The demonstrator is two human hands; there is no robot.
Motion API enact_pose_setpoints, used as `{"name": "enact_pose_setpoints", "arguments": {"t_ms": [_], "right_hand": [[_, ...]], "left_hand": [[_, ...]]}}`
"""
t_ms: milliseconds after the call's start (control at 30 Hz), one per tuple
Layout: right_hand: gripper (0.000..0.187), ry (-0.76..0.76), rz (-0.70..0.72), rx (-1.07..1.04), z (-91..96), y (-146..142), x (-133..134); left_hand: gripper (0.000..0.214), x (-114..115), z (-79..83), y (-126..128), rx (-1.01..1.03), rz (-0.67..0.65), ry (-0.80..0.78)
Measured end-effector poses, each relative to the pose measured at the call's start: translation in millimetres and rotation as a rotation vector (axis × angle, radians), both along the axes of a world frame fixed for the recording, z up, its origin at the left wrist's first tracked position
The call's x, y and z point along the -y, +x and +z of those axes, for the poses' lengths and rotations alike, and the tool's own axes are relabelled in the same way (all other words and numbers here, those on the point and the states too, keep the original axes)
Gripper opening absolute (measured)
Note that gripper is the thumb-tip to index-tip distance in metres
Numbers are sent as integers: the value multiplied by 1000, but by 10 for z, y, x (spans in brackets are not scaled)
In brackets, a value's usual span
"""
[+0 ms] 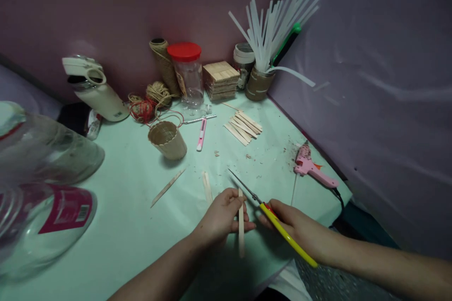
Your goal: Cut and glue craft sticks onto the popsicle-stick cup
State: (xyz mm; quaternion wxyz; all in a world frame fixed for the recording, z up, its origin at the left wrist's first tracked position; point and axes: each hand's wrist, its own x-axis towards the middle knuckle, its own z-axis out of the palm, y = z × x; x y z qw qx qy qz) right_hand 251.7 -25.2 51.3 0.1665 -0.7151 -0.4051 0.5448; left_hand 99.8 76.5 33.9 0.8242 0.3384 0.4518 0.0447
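Above the table (123, 225), a slim pale stick (241, 233): your left hand (224, 212) pinches it, fingertips closed; your right hand (297, 222) clasps scissors (287, 235).

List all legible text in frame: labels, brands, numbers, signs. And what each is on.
No legible text.
Magenta label on the clear plastic bottle: barcode visible, digits too small.
White flask: small mark, too small.
Red-lidded jar: side label, too blurred.

On my feed I see room between the stick pile (243, 128) and glue gun (308, 167), with scissors (273, 219) across its near side and the knife (201, 135), cup (173, 145) and bottles (67, 207) obstructing leftward.
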Motion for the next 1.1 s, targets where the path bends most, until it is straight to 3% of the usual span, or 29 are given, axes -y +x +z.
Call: {"name": "enact_pose_setpoints", "arguments": {"t_ms": [167,300,367,500,633,767,933,1033,1100], "right_hand": [[44,112,-102,13,2,-39,0],[48,210,-321,12,-14,-11,77],[49,216,-436,-21,-57,22,147],[49,237,-567,-119,-129,79,269],[47,307,-591,-132,-122,121,325],[45,377,-601,-153,-193,183,370],[41,436,-634,-255,-363,226,416],[37,468,-610,-288,-325,237,374],[35,502,-611,-253,-230,247,287]], "left_hand": [[17,20,-59,-13,32,-15,86],[15,-32,-15,-27,28,-84,247],[9,-127,64,22,-25,-182,487],[4,-409,160,334,-76,-399,1137],[10,-577,66,771,-131,-546,1428],[8,-541,-79,1043,-272,-698,1531],[19,-481,-174,1134,-454,-791,1576],[22,-495,-142,1104,-384,-680,1515],[15,-510,-82,1034,-272,-504,1312]]}}
